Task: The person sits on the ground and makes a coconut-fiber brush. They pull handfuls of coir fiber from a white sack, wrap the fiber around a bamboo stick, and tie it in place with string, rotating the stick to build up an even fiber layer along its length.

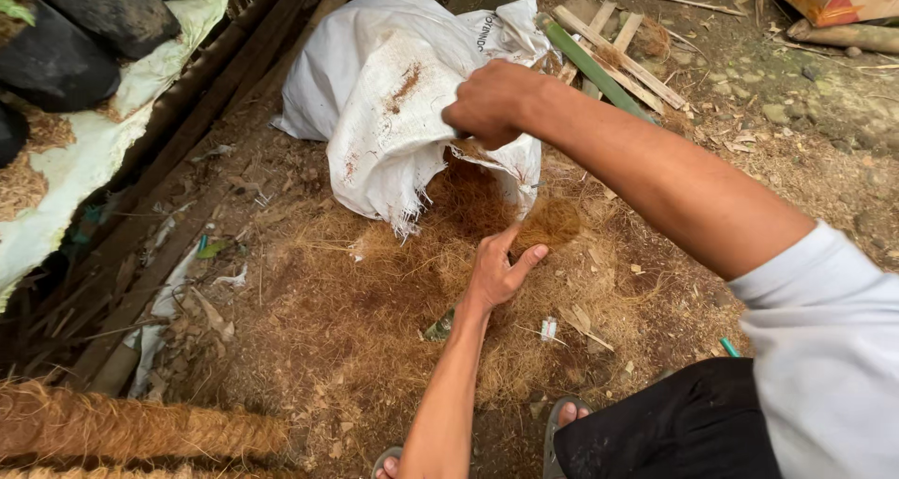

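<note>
A white woven sack (pixel 393 95) lies on its side on the ground, its torn mouth facing me with brown coconut fibre (pixel 478 198) spilling out. My right hand (pixel 489 103) grips the upper edge of the sack's mouth and holds it lifted. My left hand (pixel 501 268) reaches low toward the opening, fingers apart, resting on the fibre pile just below the mouth. More loose fibre (pixel 365 301) is spread over the ground in front of the sack.
A thick fibre rope (pixel 131 427) lies at the lower left. Dark filled bags (pixel 66 39) sit on a white sheet at the upper left behind bamboo poles (pixel 215 95). Wood scraps and a green bamboo piece (pixel 595 67) lie behind the sack. My sandalled feet (pixel 562 413) are near the bottom.
</note>
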The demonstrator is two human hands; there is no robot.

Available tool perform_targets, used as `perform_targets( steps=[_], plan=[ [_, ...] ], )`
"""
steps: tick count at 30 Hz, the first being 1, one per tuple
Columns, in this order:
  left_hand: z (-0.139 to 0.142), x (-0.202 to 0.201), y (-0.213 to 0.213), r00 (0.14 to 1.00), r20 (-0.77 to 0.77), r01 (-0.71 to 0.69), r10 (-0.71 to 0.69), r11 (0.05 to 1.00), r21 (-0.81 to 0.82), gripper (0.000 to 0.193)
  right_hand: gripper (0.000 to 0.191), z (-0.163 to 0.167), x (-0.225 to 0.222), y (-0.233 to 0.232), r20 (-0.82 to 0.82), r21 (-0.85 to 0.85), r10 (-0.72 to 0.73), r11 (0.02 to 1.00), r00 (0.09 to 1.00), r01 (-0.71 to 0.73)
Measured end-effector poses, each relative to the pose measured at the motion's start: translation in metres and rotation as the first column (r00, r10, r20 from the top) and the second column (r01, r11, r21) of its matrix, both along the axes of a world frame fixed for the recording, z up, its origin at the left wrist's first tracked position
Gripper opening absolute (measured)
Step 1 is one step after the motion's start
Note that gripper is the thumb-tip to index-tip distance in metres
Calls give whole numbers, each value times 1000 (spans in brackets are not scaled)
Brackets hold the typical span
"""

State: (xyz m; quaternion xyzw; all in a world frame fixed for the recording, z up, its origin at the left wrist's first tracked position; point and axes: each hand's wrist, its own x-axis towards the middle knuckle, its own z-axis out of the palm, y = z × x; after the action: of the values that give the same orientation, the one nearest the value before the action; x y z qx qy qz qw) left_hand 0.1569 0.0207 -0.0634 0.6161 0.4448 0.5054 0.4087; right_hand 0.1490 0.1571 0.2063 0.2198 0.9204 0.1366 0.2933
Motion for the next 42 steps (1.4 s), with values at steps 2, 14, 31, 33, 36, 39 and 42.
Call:
perform_targets(
  steps=[2,14,31,33,36,39,42],
  plan=[
    [0,5,0,995,-72,-69,73,996,49,107,13,-2,-13,-14,18,34,85,996,996,-86],
    [3,-1,9,979,-119,-152,166,982,114,85,15,-48,60,-129,-278,179,424,905,862,-387],
    [12,-21,7,986,14,-167,167,973,158,80,31,-118,214,-99,-634,-772,-706,596,315,-219],
    [12,-19,5,988,66,-153,141,958,242,79,31,-118,213,-85,-235,-903,-970,244,-68,-353],
    [11,-13,1,995,65,-79,71,990,118,80,27,-115,194,-59,-221,-968,-948,242,-229,-66],
    [8,-4,-2,999,7,-32,31,999,40,79,24,-106,161,-25,-499,-734,-775,616,388,286],
    [4,4,-5,1000,15,12,-14,995,96,76,38,-86,123,-7,-198,-590,-474,757,858,282]
  ],
)
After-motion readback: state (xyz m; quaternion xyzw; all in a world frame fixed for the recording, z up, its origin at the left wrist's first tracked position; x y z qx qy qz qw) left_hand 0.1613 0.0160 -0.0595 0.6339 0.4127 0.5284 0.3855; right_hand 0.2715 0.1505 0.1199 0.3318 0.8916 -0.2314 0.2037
